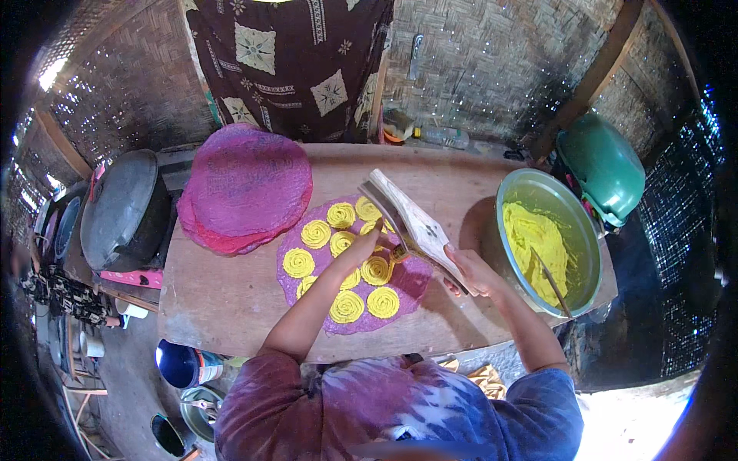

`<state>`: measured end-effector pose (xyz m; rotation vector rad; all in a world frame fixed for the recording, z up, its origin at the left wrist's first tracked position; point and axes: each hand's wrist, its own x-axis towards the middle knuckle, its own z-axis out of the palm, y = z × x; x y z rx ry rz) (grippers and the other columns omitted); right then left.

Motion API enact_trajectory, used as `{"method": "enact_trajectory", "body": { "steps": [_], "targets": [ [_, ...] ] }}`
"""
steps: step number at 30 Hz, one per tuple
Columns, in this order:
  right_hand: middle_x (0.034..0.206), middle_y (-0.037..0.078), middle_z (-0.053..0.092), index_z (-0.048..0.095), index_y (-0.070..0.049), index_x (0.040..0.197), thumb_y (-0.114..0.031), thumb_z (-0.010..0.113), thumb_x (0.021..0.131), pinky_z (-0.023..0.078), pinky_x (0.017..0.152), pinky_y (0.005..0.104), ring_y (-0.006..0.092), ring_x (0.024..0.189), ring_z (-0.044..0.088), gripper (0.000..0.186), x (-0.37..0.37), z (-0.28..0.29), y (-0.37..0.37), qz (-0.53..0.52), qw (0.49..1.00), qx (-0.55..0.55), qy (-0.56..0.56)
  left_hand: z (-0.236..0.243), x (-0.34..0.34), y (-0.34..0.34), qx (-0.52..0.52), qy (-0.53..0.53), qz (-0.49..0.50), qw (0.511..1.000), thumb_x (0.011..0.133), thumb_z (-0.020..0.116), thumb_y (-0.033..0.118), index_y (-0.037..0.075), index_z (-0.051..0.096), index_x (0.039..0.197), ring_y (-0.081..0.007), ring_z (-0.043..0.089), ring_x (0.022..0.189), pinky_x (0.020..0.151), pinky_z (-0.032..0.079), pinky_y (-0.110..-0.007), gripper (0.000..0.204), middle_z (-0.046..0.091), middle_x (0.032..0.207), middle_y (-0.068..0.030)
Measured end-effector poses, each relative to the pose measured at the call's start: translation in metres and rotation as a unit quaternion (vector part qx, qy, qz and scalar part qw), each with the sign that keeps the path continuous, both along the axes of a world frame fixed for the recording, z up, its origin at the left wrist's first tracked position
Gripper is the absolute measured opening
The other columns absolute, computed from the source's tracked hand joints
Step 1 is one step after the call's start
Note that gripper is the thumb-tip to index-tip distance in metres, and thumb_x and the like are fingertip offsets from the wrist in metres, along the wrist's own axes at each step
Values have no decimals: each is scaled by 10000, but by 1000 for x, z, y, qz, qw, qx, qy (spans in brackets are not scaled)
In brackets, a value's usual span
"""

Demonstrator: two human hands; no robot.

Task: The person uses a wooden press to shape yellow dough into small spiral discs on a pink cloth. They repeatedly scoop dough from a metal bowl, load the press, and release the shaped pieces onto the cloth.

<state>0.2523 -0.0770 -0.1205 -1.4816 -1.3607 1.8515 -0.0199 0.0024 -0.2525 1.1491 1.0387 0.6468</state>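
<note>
My right hand (473,271) is closed round the lower right end of a long wooden press (415,219), which slants over the table. My left hand (367,244) is at the underside of the press, beside its small brownish cylinder (399,253); most of its fingers are hidden there, one pointing up. Below lies a thin round purple sheet (411,296), bearing several coiled yellow rosettes of paste (347,306). The left hand and press cover some of them. To the right, a green basin (590,253) holds yellow paste (530,234) with a long stick or spoon handle (550,276) in it.
A stack of purple-pink round sheets (246,180) lies at the table's back left. Beyond the table's left end sits a large dark lidded pot (123,211). A green tub (603,165) and a plastic bottle (442,137) are behind. Buckets (181,365) stand on the floor at left.
</note>
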Motion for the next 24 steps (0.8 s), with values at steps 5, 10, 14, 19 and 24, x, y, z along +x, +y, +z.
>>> {"method": "enact_trajectory", "body": {
  "steps": [5, 10, 14, 19, 24],
  "targets": [
    [632, 61, 565, 604, -43, 924, -551, 480, 972, 425, 402, 286, 145, 473, 542, 525, 0, -13, 1, -12, 999, -2, 30, 2, 2, -2, -13, -12, 33, 999, 1019, 281, 561, -36, 548, 1283, -220, 632, 1057, 954, 457, -334, 706, 684, 1080, -144],
    [644, 56, 574, 602, -38, 926, -544, 469, 979, 432, 410, 281, 140, 485, 549, 525, -2, -16, 15, -13, 999, 40, 12, -1, 2, 12, 10, 135, 44, 990, 1033, 263, 492, 56, 587, 1274, -255, 563, 1123, 1012, 391, -385, 595, 698, 1070, -112],
    [647, 51, 577, 601, -37, 922, -542, 448, 987, 450, 436, 280, 136, 498, 555, 532, 0, -8, 16, -35, 997, 66, -3, -19, -14, 7, 254, 279, 33, 926, 1022, 291, 488, 57, 568, 1298, -288, 527, 1090, 1008, 345, -390, 581, 719, 1070, -53],
    [651, 51, 584, 597, -38, 910, -533, 420, 1000, 453, 458, 281, 138, 500, 556, 533, 6, 0, 10, -53, 994, 88, 22, 10, -26, -23, 274, 333, 48, 901, 1015, 354, 456, 87, 588, 1288, -286, 495, 1005, 946, 366, -425, 515, 650, 1212, 33],
    [651, 49, 586, 593, -45, 912, -532, 398, 1006, 433, 450, 276, 139, 498, 555, 533, 11, 1, 4, -51, 995, 79, 34, 8, -37, -47, 428, 410, -2, 805, 1003, 402, 444, 148, 663, 1210, -297, 484, 1072, 978, 351, -453, 446, 509, 1389, 44]
  ]
}}
